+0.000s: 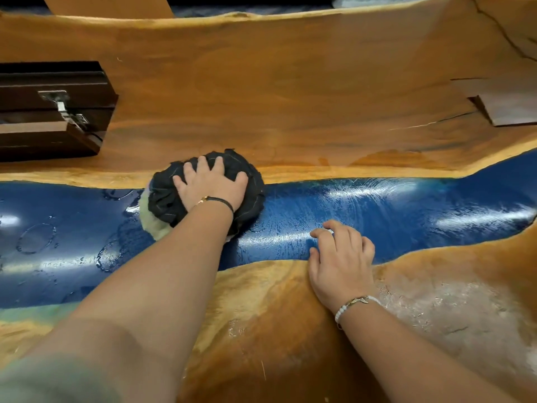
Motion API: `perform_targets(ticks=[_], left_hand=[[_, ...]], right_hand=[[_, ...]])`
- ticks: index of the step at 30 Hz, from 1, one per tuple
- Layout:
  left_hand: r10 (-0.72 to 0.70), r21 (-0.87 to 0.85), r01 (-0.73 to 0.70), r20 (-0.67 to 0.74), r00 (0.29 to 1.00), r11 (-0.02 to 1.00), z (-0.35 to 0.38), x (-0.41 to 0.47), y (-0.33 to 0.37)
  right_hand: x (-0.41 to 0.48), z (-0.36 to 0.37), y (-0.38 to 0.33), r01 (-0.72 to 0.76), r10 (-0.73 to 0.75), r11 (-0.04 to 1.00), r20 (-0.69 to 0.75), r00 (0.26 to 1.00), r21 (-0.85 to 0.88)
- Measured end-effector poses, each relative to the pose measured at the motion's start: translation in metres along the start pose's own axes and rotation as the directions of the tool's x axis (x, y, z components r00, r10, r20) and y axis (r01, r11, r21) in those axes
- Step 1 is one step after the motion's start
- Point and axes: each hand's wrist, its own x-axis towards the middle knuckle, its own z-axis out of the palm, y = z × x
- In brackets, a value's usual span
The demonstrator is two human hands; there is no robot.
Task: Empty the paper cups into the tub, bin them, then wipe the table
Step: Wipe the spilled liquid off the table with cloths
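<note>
Counter: live-edge wooden counter (290, 82) with a glossy blue resin band (406, 216) running across its middle.
Cloth: bunched dark cloth (165, 196) with a pale yellowish layer under it, lying where the resin meets the far wood.
Left grip (210, 187): open-handed, fingers spread, pressing down on top of the cloth; thin black band at the wrist.
Right grip (343, 263): holds nothing, fingers bent, fingertips resting on the resin near the cloth; beaded bracelet at the wrist.
Wet marks: ring-shaped wet marks (35, 238) left of the cloth, smeared streaks (363, 199) right of it.
Far left: dark wooden box (52, 112) with a metal hinge.
</note>
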Motion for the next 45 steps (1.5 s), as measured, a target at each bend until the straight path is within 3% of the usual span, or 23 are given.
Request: perform_targets(ticks=[5, 9, 10, 12, 14, 15, 18, 22, 25, 28, 30, 31, 34, 36, 38, 42, 45], left_hand=[[0.262, 0.046, -0.261, 0.0, 0.965, 0.964, 0.009, -0.034, 0.018], [0.475, -0.031, -0.474, 0.036, 0.879, 0.88, 0.007, -0.05, -0.001], [0.461, -0.068, -0.461, -0.025, 0.887, 0.885, 0.004, -0.049, -0.012], [0.267, -0.097, -0.281, -0.131, 0.955, 0.955, -0.001, -0.041, -0.039], [0.034, -0.154, -0.04, -0.04, 0.999, 0.987, -0.008, -0.036, -0.057], [-0.018, -0.163, 0.021, 0.022, 1.0, 0.986, -0.01, -0.036, -0.06], [-0.091, -0.209, 0.111, 0.106, 0.99, 0.971, -0.021, -0.036, -0.05], [-0.16, -0.399, 0.251, 0.248, 0.956, 0.882, -0.038, -0.035, -0.046], [-0.119, -0.437, 0.265, 0.334, 0.935, 0.859, -0.057, -0.041, -0.05], [-0.071, -0.597, 0.243, 0.298, 0.952, 0.764, -0.085, -0.048, -0.057], [-0.074, -0.669, 0.154, 0.146, 0.986, 0.727, -0.11, -0.054, -0.065], [-0.075, -0.649, 0.074, 0.026, 0.997, 0.757, -0.123, -0.056, -0.07], [0.034, -0.407, -0.17, -0.32, 0.947, 0.897, -0.15, -0.064, -0.085], [0.149, -0.278, -0.278, -0.409, 0.901, 0.919, -0.144, -0.071, -0.092], [0.274, -0.174, -0.363, -0.393, 0.878, 0.916, -0.115, -0.079, -0.1], [0.438, 0.018, -0.438, -0.037, 0.898, 0.899, -0.039, -0.102, -0.123], [0.512, 0.003, -0.512, -0.026, 0.858, 0.859, -0.016, -0.121, -0.139]], right_hand=[[-0.001, 0.001, 0.0, 0.001, -0.001, 1.0, -0.003, 1.0, -0.008], [0.0, 0.001, 0.001, -0.005, 0.005, 1.0, -0.013, 1.0, 0.013], [-0.001, 0.001, 0.001, -0.004, 0.004, 1.0, -0.009, 1.0, 0.011], [0.0, 0.0, 0.0, -0.003, 0.003, 1.0, 0.001, 1.0, 0.002], [-0.001, -0.001, 0.0, -0.004, 0.004, 1.0, 0.008, 1.0, -0.003], [-0.001, -0.001, 0.0, -0.006, 0.006, 1.0, 0.009, 1.0, -0.004], [0.0, -0.001, 0.0, -0.014, 0.014, 1.0, 0.013, 1.0, -0.011], [0.0, -0.001, -0.001, -0.02, 0.02, 1.0, 0.011, 1.0, -0.014], [0.001, -0.001, -0.001, -0.02, 0.02, 1.0, 0.013, 1.0, -0.009], [0.0, -0.001, -0.001, -0.026, 0.025, 1.0, 0.018, 1.0, 0.006], [0.0, -0.001, -0.001, -0.03, 0.03, 0.999, 0.016, 0.999, 0.011], [0.0, -0.001, -0.001, -0.031, 0.031, 0.999, 0.016, 0.999, 0.012], [0.0, -0.002, -0.001, -0.04, 0.039, 0.999, 0.018, 0.999, 0.019], [0.0, -0.002, -0.001, -0.044, 0.044, 0.999, 0.018, 0.999, 0.025], [-0.001, -0.003, -0.001, -0.042, 0.042, 0.999, 0.023, 0.999, 0.03], [0.0, -0.003, -0.001, -0.045, 0.044, 0.998, 0.027, 0.999, 0.038], [0.001, -0.004, -0.002, -0.044, 0.043, 0.998, 0.021, 0.999, 0.039]])
